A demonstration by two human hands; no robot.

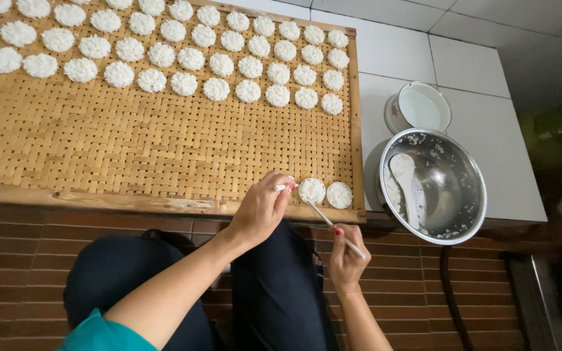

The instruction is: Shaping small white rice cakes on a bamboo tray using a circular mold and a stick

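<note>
A woven bamboo tray (131, 149) with a wooden frame holds several rows of round white rice cakes (216, 65) along its far part. Two more rounds lie at its near right corner, one (311, 190) beside the other (339, 194). My left hand (261, 209) rests at the tray's near edge. Its fingertips pinch a small white piece (280, 188) right beside the left round. My right hand (346, 260) is lower, over my lap, and grips a thin white utensil (336, 229) whose far end reaches that same round.
A steel bowl (453, 188) with rice scraps and a white spoon (406, 179) stands on the white tiled ledge right of the tray. A small white enamel bowl (419, 107) stands behind it. Brown brick-like tiles run below the ledge, and my dark-clothed knees sit under the tray's edge.
</note>
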